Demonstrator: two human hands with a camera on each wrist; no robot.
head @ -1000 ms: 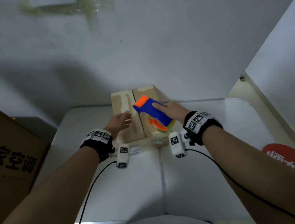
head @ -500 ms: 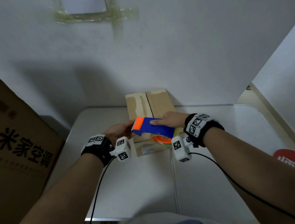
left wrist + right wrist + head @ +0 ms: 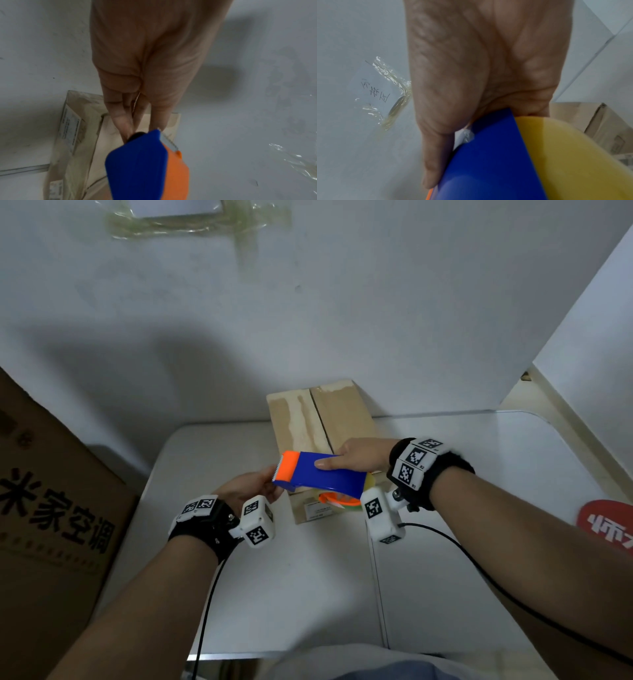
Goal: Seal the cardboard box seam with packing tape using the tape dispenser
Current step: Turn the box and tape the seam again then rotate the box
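Observation:
A brown cardboard box (image 3: pixel 346 419) stands at the back of the white table (image 3: pixel 308 577), its centre seam (image 3: pixel 320 419) running away from me. My right hand (image 3: pixel 342 460) grips a blue tape dispenser (image 3: pixel 325 479) with an orange toothed head, held just above the box's near end, thumb on its side. The yellow tape roll (image 3: pixel 573 155) sits under that palm. My left hand (image 3: pixel 263 484) meets the dispenser's head. In the left wrist view its thumb and fingers (image 3: pixel 120 121) pinch together at the dispenser (image 3: pixel 137 169) mouth, with a thin shiny tape edge between them.
A large brown printed carton (image 3: pixel 51 508) stands left of the table. A red printed item (image 3: pixel 606 525) lies at the right edge. The white wall is close behind the box, with old tape strips (image 3: pixel 191 224) stuck on it. Wrist cables trail toward me.
The dispenser came up off the box top and swung left, its head now pointing left. My left hand left the box top and moved to the dispenser's head.

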